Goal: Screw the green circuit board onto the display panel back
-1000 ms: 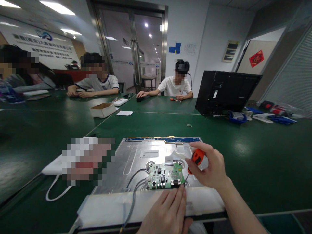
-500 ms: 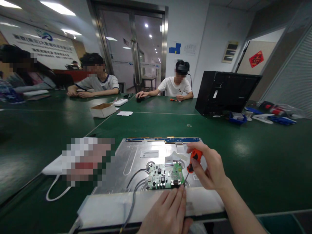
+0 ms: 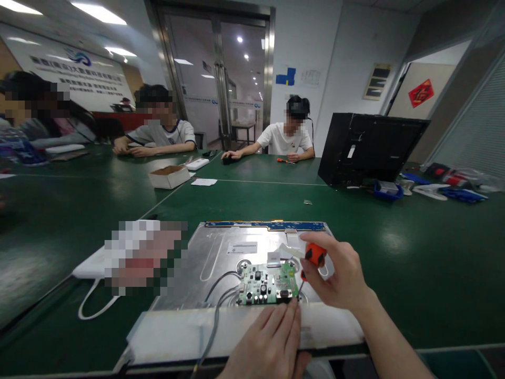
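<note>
My right hand [image 3: 339, 271] grips the orange and black handle of a screwdriver [image 3: 314, 255] between thumb and fingers. Its thin shaft slants down to the lower right corner of a green circuit board [image 3: 269, 284]. My left hand [image 3: 272, 337] lies with fingers stretched out and close together, fingertips at that same corner. Beneath its palm is a white strip [image 3: 169, 331] along the near edge of a silver metal panel [image 3: 209, 252]. Grey and black cables [image 3: 216, 323] run from the board's left side. The screwdriver's tip is too small to make out.
A white device with a cable [image 3: 92, 267], partly pixelated, lies left of the panel. Farther back are an open cardboard box [image 3: 169, 179], a black monitor-like housing [image 3: 371, 150] and a blue tray [image 3: 389, 192]. Several people sit across the green table [image 3: 430, 252].
The screwdriver handle has turned a little within my right hand's fingers. My left hand stays at the board's corner. The whole view has shifted slightly.
</note>
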`<action>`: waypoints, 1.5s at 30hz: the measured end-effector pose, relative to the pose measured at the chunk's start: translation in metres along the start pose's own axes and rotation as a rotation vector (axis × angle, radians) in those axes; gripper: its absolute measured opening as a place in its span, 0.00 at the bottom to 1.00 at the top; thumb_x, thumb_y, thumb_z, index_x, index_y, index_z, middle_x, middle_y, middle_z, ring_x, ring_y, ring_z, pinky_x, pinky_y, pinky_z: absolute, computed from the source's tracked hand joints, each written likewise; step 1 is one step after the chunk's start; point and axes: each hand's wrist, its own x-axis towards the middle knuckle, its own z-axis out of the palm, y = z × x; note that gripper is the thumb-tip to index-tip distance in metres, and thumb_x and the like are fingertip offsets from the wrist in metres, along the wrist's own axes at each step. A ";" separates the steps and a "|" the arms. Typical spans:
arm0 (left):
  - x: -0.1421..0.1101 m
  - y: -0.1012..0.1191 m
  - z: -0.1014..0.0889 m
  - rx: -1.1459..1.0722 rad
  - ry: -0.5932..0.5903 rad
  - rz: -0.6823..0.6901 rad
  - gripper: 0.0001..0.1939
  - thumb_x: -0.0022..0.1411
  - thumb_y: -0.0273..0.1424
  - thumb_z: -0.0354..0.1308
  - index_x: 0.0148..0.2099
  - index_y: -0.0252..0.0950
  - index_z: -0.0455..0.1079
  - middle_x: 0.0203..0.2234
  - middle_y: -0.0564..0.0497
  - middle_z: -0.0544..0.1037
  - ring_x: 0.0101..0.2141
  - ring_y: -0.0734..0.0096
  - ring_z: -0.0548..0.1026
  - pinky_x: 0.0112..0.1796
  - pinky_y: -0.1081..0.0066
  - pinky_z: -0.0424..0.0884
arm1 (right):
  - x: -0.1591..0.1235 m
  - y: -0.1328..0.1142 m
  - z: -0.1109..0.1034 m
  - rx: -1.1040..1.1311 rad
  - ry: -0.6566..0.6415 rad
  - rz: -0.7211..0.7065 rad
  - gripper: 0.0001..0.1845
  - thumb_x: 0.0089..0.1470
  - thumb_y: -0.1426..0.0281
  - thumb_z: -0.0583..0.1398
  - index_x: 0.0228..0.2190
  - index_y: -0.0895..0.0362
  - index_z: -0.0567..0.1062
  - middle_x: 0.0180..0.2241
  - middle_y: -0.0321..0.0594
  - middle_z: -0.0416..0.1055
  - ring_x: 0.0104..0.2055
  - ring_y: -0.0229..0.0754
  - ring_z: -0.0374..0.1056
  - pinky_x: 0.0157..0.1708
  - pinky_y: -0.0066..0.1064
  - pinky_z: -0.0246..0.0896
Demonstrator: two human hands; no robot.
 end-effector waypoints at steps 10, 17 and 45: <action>0.002 -0.002 0.001 -0.005 0.063 0.009 0.21 0.74 0.35 0.48 0.57 0.23 0.70 0.47 0.37 0.82 0.48 0.57 0.78 0.48 0.63 0.72 | -0.001 0.001 0.000 -0.005 -0.028 -0.016 0.14 0.64 0.70 0.57 0.50 0.53 0.67 0.28 0.32 0.76 0.23 0.36 0.72 0.25 0.26 0.67; -0.001 -0.002 0.002 0.005 -0.008 0.031 0.24 0.73 0.37 0.50 0.60 0.23 0.68 0.47 0.36 0.82 0.50 0.57 0.77 0.50 0.63 0.71 | 0.004 -0.003 -0.005 0.052 -0.040 -0.010 0.20 0.58 0.74 0.53 0.52 0.55 0.67 0.30 0.35 0.75 0.23 0.36 0.69 0.25 0.27 0.66; 0.002 -0.003 0.002 0.013 0.064 0.026 0.22 0.74 0.35 0.48 0.57 0.23 0.70 0.45 0.38 0.82 0.47 0.59 0.77 0.49 0.64 0.70 | 0.002 -0.003 -0.001 0.019 -0.011 -0.017 0.19 0.59 0.76 0.54 0.52 0.55 0.67 0.31 0.34 0.74 0.22 0.34 0.67 0.23 0.26 0.62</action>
